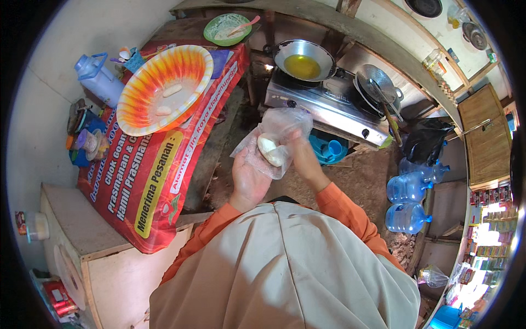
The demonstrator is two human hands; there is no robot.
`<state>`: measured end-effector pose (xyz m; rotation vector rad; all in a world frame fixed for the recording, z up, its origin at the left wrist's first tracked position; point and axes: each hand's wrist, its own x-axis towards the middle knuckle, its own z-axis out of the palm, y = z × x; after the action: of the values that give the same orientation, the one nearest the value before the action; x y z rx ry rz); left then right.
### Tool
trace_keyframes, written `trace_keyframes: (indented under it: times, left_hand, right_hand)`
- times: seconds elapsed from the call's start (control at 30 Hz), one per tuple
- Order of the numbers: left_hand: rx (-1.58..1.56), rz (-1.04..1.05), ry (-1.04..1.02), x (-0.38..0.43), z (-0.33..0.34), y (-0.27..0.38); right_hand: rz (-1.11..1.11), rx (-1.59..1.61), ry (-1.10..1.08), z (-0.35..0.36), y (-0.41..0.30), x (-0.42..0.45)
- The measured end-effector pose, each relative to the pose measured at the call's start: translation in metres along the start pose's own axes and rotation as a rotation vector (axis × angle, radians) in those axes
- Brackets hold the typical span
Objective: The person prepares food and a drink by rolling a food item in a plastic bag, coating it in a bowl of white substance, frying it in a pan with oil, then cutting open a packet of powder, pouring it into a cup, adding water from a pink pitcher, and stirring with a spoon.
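Note:
A clear plastic bag or sheet (283, 123) lies across my left hand (249, 179), palm up in front of my body. White dough (270, 149) rests on the plastic over that palm, folded or in two joined lumps. My right hand (306, 158) is at the dough's right side and holds the plastic's raised flap; its fingertips are partly hidden by the film. To the left, a large orange and white basin (193, 57) contains two pale, elongated dough pieces (171, 90) and a dusting of flour.
A wok (283, 49) with yellow oil sits on the gas stove (328, 107) ahead, beside a second pan (372, 78). A red printed banner (164, 172) covers the left table. Behind the basin is a green bowl (226, 41). Blue water jugs (404, 187) lie at right.

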<state>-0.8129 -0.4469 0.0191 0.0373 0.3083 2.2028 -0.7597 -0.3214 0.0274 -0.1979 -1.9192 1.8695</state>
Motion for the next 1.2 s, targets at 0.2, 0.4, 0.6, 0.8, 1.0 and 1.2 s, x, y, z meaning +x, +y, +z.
trace_keyframes:
  times: [0.2, 0.4, 0.6, 0.8, 1.0, 1.2]
  left_hand:
    - [0.076, 0.030, 0.095, 0.002, -0.018, -0.002]
    - [-0.068, 0.003, 0.054, 0.003, -0.008, 0.007]
    - [-0.059, -0.040, -0.002, 0.010, -0.020, 0.008]
    - [0.045, 0.009, 0.065, 0.005, -0.001, 0.006]
    - [0.097, 0.033, 0.122, 0.001, 0.016, -0.001]
    - [0.340, -0.068, -0.045, -0.001, 0.008, 0.008]
  right_hand:
    - [-0.141, -0.726, -0.406, 0.019, 0.006, -0.010]
    - [0.163, 0.870, 0.105, -0.001, -0.006, -0.006]
    - [0.217, 0.827, 0.086, 0.024, -0.021, -0.027]
    - [-0.159, -0.184, -0.018, 0.012, -0.025, -0.015]
    - [0.371, 0.410, 0.111, 0.003, 0.034, -0.019]
    - [0.390, 1.170, 0.131, 0.003, 0.051, -0.027]
